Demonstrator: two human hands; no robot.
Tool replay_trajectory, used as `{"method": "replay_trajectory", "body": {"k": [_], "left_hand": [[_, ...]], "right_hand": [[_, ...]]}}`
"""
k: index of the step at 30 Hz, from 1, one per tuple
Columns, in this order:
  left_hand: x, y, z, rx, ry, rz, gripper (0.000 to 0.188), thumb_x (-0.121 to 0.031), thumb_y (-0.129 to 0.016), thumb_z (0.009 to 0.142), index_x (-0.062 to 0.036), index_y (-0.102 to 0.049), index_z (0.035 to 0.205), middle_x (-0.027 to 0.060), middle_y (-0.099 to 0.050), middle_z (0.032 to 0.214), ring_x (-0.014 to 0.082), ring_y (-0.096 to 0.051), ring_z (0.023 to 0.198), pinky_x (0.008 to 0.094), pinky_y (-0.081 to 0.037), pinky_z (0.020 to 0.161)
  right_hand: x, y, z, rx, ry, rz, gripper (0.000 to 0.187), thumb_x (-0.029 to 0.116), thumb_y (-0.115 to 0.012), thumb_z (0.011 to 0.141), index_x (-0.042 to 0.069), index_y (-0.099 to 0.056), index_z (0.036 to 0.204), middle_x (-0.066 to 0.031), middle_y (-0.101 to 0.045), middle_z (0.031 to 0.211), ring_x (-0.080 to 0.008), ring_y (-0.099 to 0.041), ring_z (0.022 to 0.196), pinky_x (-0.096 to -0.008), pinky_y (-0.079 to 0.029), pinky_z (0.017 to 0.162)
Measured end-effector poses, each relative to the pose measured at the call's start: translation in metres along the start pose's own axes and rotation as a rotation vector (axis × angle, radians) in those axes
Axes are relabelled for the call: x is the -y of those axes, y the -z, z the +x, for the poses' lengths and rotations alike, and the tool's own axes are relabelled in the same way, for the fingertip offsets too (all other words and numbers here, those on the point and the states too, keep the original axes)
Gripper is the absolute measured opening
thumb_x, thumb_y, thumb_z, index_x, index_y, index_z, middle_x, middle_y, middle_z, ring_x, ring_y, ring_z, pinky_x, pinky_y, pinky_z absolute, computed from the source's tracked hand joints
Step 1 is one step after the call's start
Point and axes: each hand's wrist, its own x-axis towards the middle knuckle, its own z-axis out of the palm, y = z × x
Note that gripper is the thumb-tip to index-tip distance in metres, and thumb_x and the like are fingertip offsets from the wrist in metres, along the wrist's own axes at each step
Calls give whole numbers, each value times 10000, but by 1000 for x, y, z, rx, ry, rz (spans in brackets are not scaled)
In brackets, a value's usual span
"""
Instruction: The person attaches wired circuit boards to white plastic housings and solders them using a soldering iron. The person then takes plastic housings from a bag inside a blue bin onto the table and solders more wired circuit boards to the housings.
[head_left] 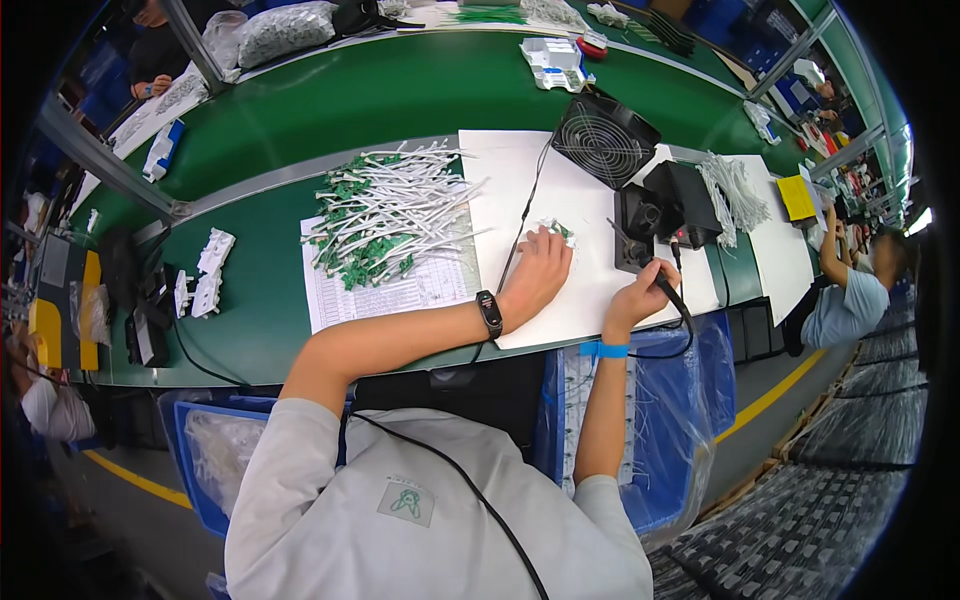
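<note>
The small green and white part (565,232) lies on the white sheet (500,175), at the fingertips of your left hand (540,272); those fingers are curled low over it, but you cannot be credited with a firm pinch, as the hand hides the contact. Your right hand (636,298) is closed round the handle of a black tool (663,286), beside the dark stand (628,258). The step in hand appears to be steadying the part for the tool; the next move, in judgement, calls for a still left hand and a clean path from stand to part. Bare sheet between your hands gives you that room. Beyond, the fan (605,145) and black box (690,205) limit reach; the cable pile (385,220) bounds your left. Note the tool's cord (689,325) looping near the table's front edge, by your right wrist.
</note>
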Motion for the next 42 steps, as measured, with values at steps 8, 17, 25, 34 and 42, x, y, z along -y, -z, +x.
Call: {"method": "replay_trajectory", "body": {"k": [8,17,25,34,42], "left_hand": [[-1,-1,-1,-33,29,-28,338,-170,-563,916,32,-608,1182,218,-618,1171,327,-605,1083,353,-519,740],[-6,-6,0,-47,129,-82,348,-250,-604,927,29,-599,1134,237,-621,1235,322,-607,1057,347,-551,740],[-2,-4,-12,-29,200,-451,393,-201,-698,880,69,-574,1137,273,-508,1410,412,-528,1270,396,-582,890],[-6,14,-39,-97,235,-668,507,-115,-642,902,68,-522,1360,387,-384,1463,494,-407,1370,464,-427,1108],[-2,15,-38,-25,214,-663,557,-191,-653,909,71,-523,1384,390,-401,1456,471,-450,1320,448,-410,1120]], "right_hand": [[6,-3,0,-32,-38,5,160,150,-547,1047,-8,-546,1066,-54,-541,963,-138,-521,856,-274,-450,785],[5,-4,2,-27,-51,26,165,153,-552,1049,-10,-546,1074,-62,-547,976,-136,-526,863,-267,-455,783],[3,-6,-4,76,-80,91,114,84,-564,1031,-14,-554,1088,-83,-574,1004,-141,-576,889,-271,-496,786],[4,-20,-21,158,-106,126,124,88,-624,991,19,-540,931,-43,-552,844,-118,-531,778,-265,-455,732],[1,-20,-23,263,-42,58,142,129,-610,1011,50,-529,924,-8,-531,739,-64,-504,605,-212,-394,560]]}}
